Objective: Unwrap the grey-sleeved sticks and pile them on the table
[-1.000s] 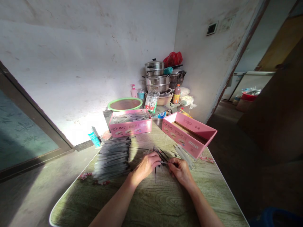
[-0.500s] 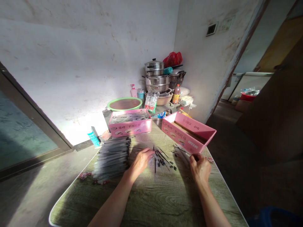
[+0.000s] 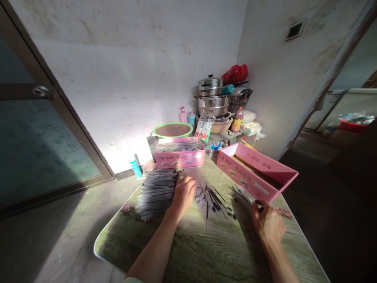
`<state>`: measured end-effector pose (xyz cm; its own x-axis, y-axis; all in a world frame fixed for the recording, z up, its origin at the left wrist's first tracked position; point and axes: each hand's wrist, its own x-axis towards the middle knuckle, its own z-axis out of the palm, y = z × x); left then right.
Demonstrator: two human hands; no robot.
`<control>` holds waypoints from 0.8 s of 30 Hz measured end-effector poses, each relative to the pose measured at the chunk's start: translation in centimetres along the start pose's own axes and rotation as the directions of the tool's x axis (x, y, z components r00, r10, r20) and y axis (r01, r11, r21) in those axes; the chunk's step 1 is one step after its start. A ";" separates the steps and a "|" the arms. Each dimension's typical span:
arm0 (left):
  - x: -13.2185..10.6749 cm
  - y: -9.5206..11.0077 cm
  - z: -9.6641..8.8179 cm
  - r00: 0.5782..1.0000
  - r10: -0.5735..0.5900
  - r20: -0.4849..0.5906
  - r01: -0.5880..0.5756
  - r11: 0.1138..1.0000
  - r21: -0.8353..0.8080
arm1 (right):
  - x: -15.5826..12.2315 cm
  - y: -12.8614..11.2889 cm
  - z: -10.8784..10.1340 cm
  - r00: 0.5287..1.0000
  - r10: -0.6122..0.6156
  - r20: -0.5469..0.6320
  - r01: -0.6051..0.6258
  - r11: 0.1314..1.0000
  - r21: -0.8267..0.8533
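My right hand (image 3: 269, 224) is nearest, at the end of the pale sticks (image 3: 243, 197); my left hand (image 3: 184, 193), farther, sits between the dark pieces (image 3: 217, 204) and the left stack (image 3: 157, 193). I can't tell whether either grips anything. I'd lay sticks parallel, clear of the right pink box (image 3: 246, 175).

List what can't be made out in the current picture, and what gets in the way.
All in the head view:
Left hand: whether it holds anything; its own back hides the underside.
Right hand: what, if anything, it pinches; too small and dark.
Right pink box: part of its floor, hidden by its front wall.
Pile of slim grey rods: exact count; overlapping and blurred.
Right forearm: cut off by the bottom edge.
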<state>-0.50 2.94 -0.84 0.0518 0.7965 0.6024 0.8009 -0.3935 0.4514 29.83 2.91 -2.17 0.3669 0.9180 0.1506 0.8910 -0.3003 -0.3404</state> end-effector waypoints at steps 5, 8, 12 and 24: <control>-0.1 -4.4 -5.9 0.855 -0.386 -0.346 0.475 0.851 0.223 | -0.3 -0.2 0.2 0.999 -0.037 -0.009 0.037 0.999 0.005; -0.9 -6.8 -8.6 0.683 -0.591 -0.429 0.720 0.645 0.257 | -0.3 -0.2 0.2 0.999 -0.044 -0.013 0.044 0.999 0.012; -1.7 -7.7 -9.7 0.598 -0.705 -0.382 0.801 0.505 0.323 | -0.2 -0.2 0.2 0.999 -0.047 -0.022 0.047 0.998 0.029; -2.0 -8.5 -8.5 0.599 -0.705 -0.379 0.791 0.449 0.416 | -0.5 -0.3 0.1 0.996 -0.069 -0.052 0.073 0.994 0.081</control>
<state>-12.51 0.76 -0.28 -0.7598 0.5810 0.2919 0.6485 0.6444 0.4053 29.40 2.58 -2.24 0.3177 0.9219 0.2217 0.8908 -0.2101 -0.4028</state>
